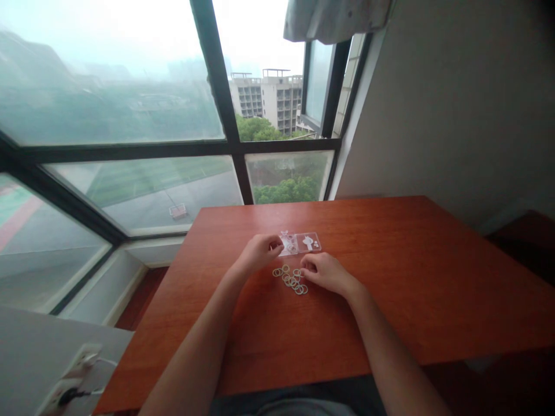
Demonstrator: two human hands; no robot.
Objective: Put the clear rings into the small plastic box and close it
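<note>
My left hand (260, 252) is closed, its fingertips at the left side of a small clear plastic case (298, 251) that lies opened flat. Whatever those fingers pinch, if anything, is hidden. My right hand (324, 271) is closed too, thumb and fingers curled together at the right edge of a loose cluster of pale, thin rings (295, 282). I cannot make out whether a ring is between its fingers. A white printed shape (308, 242) shows in the right half of the case; small clear or pale pieces show in its left half.
The reddish-brown wooden table (403, 260) extends widely to the right. Its far edge meets a large window with dark frames (236, 147). A grey wall (451, 104) rises at the right. Plugs sit in wall sockets (82, 361) at lower left.
</note>
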